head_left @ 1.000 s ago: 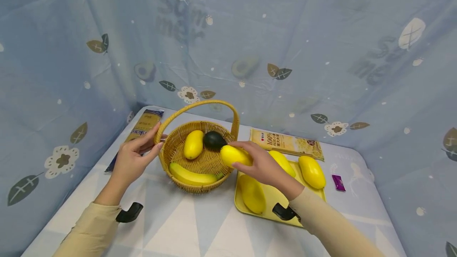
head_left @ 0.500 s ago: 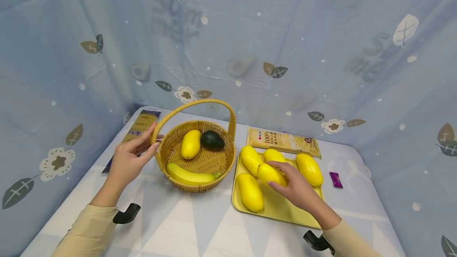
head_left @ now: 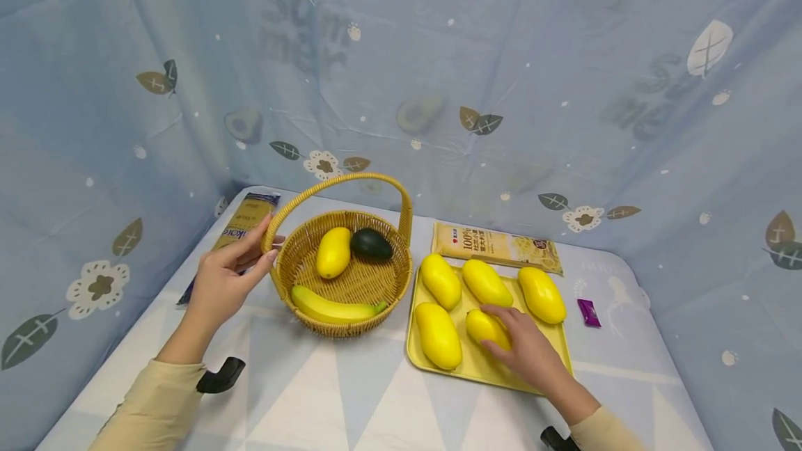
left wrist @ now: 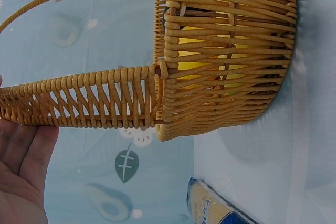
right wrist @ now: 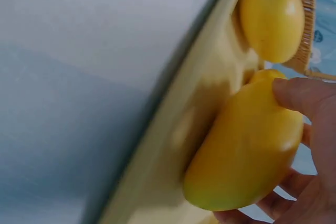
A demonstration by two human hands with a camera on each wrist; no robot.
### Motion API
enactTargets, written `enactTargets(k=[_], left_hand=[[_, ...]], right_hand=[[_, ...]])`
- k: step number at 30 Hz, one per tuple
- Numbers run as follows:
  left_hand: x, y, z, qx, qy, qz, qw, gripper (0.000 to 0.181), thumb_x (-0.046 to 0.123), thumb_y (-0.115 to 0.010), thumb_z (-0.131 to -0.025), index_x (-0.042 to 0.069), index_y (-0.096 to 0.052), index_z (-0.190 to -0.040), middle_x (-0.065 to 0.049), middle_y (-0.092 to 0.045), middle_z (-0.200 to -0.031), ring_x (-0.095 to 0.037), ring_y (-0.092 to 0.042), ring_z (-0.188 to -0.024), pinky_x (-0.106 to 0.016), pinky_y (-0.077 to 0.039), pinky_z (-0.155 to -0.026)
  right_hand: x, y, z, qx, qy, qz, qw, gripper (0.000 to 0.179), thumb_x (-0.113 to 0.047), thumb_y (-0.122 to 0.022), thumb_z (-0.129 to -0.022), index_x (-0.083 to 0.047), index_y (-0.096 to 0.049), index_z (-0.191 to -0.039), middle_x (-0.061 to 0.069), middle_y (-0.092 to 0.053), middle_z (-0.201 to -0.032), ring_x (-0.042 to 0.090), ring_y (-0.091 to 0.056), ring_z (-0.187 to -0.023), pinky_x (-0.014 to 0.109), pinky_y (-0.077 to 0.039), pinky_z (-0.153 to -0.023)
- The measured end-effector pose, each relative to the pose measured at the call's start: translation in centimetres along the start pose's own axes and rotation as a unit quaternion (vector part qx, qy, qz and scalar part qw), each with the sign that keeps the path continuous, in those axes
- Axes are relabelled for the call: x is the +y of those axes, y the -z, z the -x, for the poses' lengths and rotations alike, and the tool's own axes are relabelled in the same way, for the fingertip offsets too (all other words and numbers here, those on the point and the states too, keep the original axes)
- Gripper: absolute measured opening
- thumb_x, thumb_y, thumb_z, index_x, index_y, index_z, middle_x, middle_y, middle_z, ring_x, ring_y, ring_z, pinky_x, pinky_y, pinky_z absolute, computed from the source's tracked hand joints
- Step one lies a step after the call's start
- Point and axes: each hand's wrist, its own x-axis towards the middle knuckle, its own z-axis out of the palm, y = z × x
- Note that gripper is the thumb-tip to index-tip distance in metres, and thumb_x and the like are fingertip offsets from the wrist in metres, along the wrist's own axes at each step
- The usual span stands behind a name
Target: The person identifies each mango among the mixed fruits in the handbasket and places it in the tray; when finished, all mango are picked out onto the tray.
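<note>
My left hand [head_left: 224, 277] pinches the left side of the handle [left wrist: 79, 100] of a wicker basket [head_left: 351, 329]. Inside that basket lie a yellow mango [head_left: 334, 252], a dark green avocado [head_left: 372, 244] and a banana [head_left: 335, 306]. Over the yellow tray [head_left: 482, 372], my right hand [head_left: 532, 350] grips a mango [right wrist: 247, 145], thumb on one side and fingers curled round the other. Several more mangoes lie on the tray, among them one at the front left [head_left: 438, 336] and one at the back right [head_left: 541, 296]. The palm hides part of the held mango in the head view.
Behind the tray lies a long pasta packet [head_left: 498, 248]. Another packet [head_left: 247, 218] lies left of the basket, partly behind my left hand. A small purple wrapped candy [head_left: 589, 313] sits right of the tray. Blue patterned curtain [head_left: 401, 75] encloses the table.
My right hand, holding the mango, has moved right from the basket's edge to the tray and lowered there. My left hand stays at the handle. The view has shifted slightly.
</note>
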Motion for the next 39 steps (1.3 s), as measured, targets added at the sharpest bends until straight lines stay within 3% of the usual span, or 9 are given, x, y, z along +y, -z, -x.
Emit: enactTargets(k=[5, 15, 28, 39], left_hand=[[0.04, 0.06, 0.0, -0.001, -0.005, -0.005, 1.0, 0.068, -0.008, -0.072, -0.09, 0.023, -0.054, -0.149, -0.017, -0.072, -0.118, 0.007, -0.065, -0.104, -0.011, -0.054, -0.081], [-0.13, 0.05, -0.14, 0.001, -0.011, 0.002, 0.9999, 0.066, -0.01, -0.072, -0.089, 0.014, -0.054, -0.148, -0.02, -0.072, -0.118, 0.006, -0.066, -0.105, -0.012, -0.054, -0.082], [-0.19, 0.0, -0.04, 0.003, -0.012, 0.001, 0.9999, 0.068, -0.01, -0.073, -0.088, 0.019, -0.055, -0.148, -0.017, -0.073, -0.118, 0.002, -0.068, -0.104, -0.013, -0.054, -0.082], [-0.28, 0.0, 0.01, 0.003, -0.012, -0.002, 0.9999, 0.067, -0.01, -0.073, -0.088, 0.014, -0.055, -0.148, -0.019, -0.072, -0.118, 0.004, -0.067, -0.104, -0.012, -0.054, -0.082]], right_hand=[[0.02, -0.47, 0.22, -0.003, -0.009, 0.002, 0.9999, 0.057, -0.033, -0.08, -0.09, -0.02, -0.056, -0.14, 0.011, -0.059, -0.135, 0.034, -0.056, -0.125, 0.057, -0.046, -0.106], [0.05, -0.39, 0.87, -0.015, 0.015, -0.008, 0.9997, 0.052, -0.025, -0.075, -0.092, -0.023, -0.057, -0.14, 0.004, -0.058, -0.138, 0.029, -0.056, -0.127, 0.055, -0.047, -0.107], [0.0, -0.78, 0.53, -0.006, -0.035, -0.011, 0.9993, 0.058, -0.033, -0.078, -0.091, -0.021, -0.056, -0.143, 0.011, -0.055, -0.142, 0.034, -0.053, -0.131, 0.059, -0.043, -0.11], [-0.45, -0.44, 0.72, 0.002, -0.027, -0.01, 0.9996, 0.061, -0.037, -0.079, -0.09, -0.021, -0.056, -0.144, 0.01, -0.054, -0.142, 0.033, -0.054, -0.128, 0.058, -0.045, -0.108]])
